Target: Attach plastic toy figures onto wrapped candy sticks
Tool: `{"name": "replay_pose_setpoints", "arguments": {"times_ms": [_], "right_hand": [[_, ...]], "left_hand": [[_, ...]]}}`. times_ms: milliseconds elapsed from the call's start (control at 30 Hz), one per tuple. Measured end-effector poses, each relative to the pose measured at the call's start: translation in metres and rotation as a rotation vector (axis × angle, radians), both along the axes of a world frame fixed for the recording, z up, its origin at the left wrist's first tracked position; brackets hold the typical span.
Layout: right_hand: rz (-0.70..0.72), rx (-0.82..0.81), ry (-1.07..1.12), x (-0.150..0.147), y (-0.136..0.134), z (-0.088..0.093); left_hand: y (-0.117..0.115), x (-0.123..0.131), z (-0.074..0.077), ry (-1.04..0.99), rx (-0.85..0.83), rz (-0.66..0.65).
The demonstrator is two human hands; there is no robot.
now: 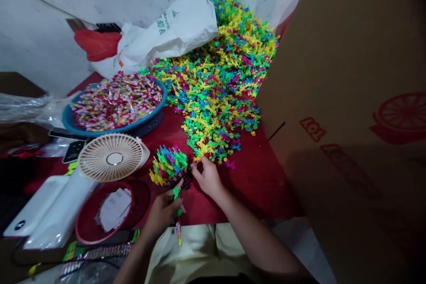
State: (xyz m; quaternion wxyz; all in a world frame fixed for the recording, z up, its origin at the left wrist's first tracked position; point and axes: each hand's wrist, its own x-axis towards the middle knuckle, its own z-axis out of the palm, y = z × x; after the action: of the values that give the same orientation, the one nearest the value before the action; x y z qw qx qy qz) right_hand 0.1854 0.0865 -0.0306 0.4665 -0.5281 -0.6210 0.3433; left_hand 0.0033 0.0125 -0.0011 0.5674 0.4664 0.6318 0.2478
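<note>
My left hand [162,213] is closed on a small green plastic figure [176,192], which has a thin tube with a coloured wrapper [179,230] hanging below it. At the near edge of the loose pile of small plastic figures [216,111], my right hand [209,180] has its fingers drawn together beside some yellow ones. What lies between those fingertips, if anything, is too small to make out. Between the hands, a bunch of figures [169,164] in green, blue, pink and yellow stands upright in a dark holder [184,179], partly hidden by my left hand.
A blue basin [71,126] of wrapped tubes stands at the left. In front are a cream fan [113,158] and a red basket [80,226] holding paper slips. A white sack [179,26] lies behind. The large cardboard box [333,75] walls off the right side.
</note>
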Motion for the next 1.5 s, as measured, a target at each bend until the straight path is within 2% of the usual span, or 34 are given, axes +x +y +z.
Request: {"name": "replay_pose_setpoints", "arguments": {"times_ms": [233,467,633,933,1133,1233,1333,1367,1433,1500], "right_hand": [[-0.015,0.026,-0.143,0.001,0.002,-0.003],[0.194,0.076,-0.317,0.005,0.005,0.001],[0.213,0.082,-0.372,0.006,0.012,0.001],[0.138,0.124,-0.254,0.003,0.001,-0.011],[0.161,0.105,-0.092,0.004,0.006,-0.005],[0.159,0.098,-0.007,0.003,-0.016,0.001],[0.093,0.050,0.150,-0.001,-0.064,0.002],[0.114,0.000,0.217,-0.002,-0.082,0.001],[0.266,-0.103,0.270,-0.001,-0.114,0.000],[0.300,-0.113,0.234,0.001,-0.134,0.002]], "left_hand": [[0.000,0.002,0.008,-0.121,-0.026,0.005],[-0.002,0.002,0.012,-0.100,0.012,-0.003],[0.000,0.001,0.011,-0.062,0.033,-0.024],[-0.002,0.002,0.003,-0.102,0.054,0.002],[-0.008,0.006,-0.001,-0.139,0.157,0.081],[-0.018,0.008,0.000,-0.144,0.200,0.156],[-0.033,0.010,0.008,-0.126,0.263,0.254],[-0.038,0.012,0.012,-0.116,0.303,0.291],[-0.044,0.016,0.023,-0.098,0.378,0.346],[-0.046,0.022,0.036,-0.086,0.433,0.337]]}}
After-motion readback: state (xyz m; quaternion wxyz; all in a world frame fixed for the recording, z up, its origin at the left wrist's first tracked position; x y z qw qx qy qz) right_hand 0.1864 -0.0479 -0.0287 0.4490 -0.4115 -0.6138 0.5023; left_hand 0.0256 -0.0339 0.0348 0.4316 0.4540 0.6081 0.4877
